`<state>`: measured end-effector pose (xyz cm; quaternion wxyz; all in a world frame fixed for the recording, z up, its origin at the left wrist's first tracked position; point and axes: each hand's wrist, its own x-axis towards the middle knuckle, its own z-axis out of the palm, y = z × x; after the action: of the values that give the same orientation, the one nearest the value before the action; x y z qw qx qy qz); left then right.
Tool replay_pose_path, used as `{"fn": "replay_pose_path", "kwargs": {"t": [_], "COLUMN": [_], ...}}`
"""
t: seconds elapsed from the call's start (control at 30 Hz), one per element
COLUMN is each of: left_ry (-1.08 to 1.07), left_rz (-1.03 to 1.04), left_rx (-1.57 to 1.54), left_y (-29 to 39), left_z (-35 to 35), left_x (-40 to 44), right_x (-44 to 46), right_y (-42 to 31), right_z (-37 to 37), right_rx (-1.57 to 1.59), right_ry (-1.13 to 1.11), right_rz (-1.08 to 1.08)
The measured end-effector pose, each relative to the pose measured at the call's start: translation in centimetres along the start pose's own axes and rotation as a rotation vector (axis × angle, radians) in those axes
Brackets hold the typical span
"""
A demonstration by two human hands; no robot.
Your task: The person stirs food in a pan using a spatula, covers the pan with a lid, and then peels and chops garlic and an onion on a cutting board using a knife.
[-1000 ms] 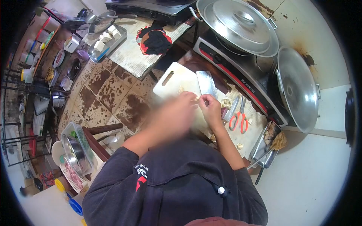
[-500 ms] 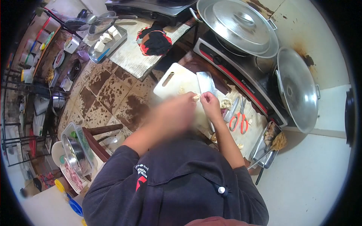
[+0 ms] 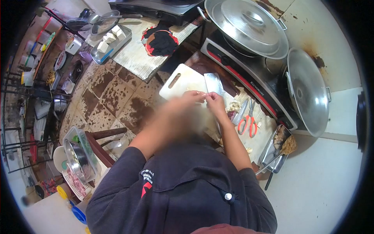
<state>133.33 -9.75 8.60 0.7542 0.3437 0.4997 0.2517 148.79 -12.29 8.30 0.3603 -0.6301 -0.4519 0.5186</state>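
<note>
My left hand and my right hand meet fingertip to fingertip over the white cutting board. Both are closed in a pinch on a small pale piece that looks like a garlic clove, now mostly hidden by the fingers. A cleaver lies flat on the board's right side, just beyond my right hand. Right of that hand are a pale garlic bulb and a dark red onion, partly covered. A knife and orange-handled scissors lie beside them.
A gas stove carrying a large lidded pot stands behind the board. A wide metal pan leans at the right wall. A metal tray is at right. Further left are white blocks on a tray and a dark cloth.
My hands have moved slightly up and the fingertips have come closer together. The pale piece that showed between them is now mostly covered.
</note>
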Motion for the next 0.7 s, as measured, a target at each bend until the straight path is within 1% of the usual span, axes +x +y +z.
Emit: {"fn": "replay_pose_path", "kwargs": {"t": [0.03,0.13,0.17,0.2,0.23,0.27,0.3,0.33,0.4,0.43,0.47,0.5,0.57,0.6,0.63,0.7], "left_ry": [-0.009,-0.061,-0.08,-0.061,-0.041,-0.038,-0.034,-0.046,-0.062,-0.066,-0.001,0.103,0.093,0.088,0.065,-0.035], "left_rz": [-0.019,-0.07,-0.087,0.021,0.129,0.19,0.251,0.265,0.383,0.486,0.243,0.018,0.209,0.301,0.451,0.534], "left_rx": [-0.015,-0.145,-0.203,-0.16,-0.117,-0.094,-0.07,-0.067,0.115,0.296,0.119,-0.086,0.274,0.455,0.64,0.9], "left_y": [-0.5,-1.5,-1.7,-4.0,-7.7,-8.6,-9.3,-8.8,-8.0,-7.4,-4.6,-1.3,-0.9,-0.9,-1.1,-1.2], "left_z": [-0.5,-1.9,-2.3,-3.6,-5.4,-6.2,-7.0,-7.4,-8.0,-8.2,-6.1,-3.9,-2.8,-2.6,-2.5,-2.7], "left_x": [0.7,1.7,1.9,3.9,7.3,8.3,9.2,8.9,8.6,8.5,6.0,3.2,3.6,3.7,4.4,5.2], "right_x": [-0.2,-0.3,-0.1,-0.4,-0.9,-1.4,-1.7,-2.1,-3.5,-4.4,-5.5,-6.3,-7.2,-7.0,-6.8,-5.9], "right_y": [-0.6,-0.1,0.7,0.9,1.0,1.2,1.9,2.9,4.9,4.9,4.2,3.6,2.5,2.0,1.6,4.6], "right_z": [-0.1,-0.9,-1.2,-1.6,-2.0,-2.5,-3.7,-5.5,-9.2,-11.0,-12.2,-12.2,-10.9,-9.9,-8.6,-4.9], "right_rx": [0.105,0.733,0.785,0.709,0.633,0.557,0.33,0.102,-0.484,-0.721,-0.954,-1.004,-1.096,-1.059,-1.019,-1.115], "right_ry": [-0.082,-0.231,-0.246,-0.207,-0.169,-0.13,-0.047,0.036,0.298,0.267,0.234,0.338,0.545,0.474,0.405,0.341], "right_rz": [0.095,0.323,0.345,0.321,0.297,0.273,0.231,0.188,-0.152,-0.024,0.109,0.105,0.088,0.019,-0.046,-0.295]}}
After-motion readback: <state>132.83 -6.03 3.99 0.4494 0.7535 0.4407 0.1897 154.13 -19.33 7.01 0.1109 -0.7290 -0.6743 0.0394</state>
